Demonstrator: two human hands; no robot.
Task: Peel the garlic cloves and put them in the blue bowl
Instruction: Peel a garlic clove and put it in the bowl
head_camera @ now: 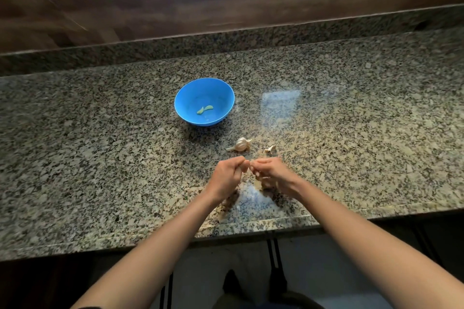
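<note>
The left hand (pixel 227 174) and right hand (pixel 272 174) meet over the table (pixel 100 145), fingers curled and pinching a mostly hidden garlic clove (pixel 248 167) between them, near the garlic bulb (pixel 240 144). One hand should probably steady it while the other's nails strip the skin. It then goes to the blue bowl (pixel 178 108), which holds two peeled cloves (pixel 205 109).

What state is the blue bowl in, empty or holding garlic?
Not empty: two pale peeled cloves lie at the bottom of the blue bowl; the rest of it is bare.
</note>
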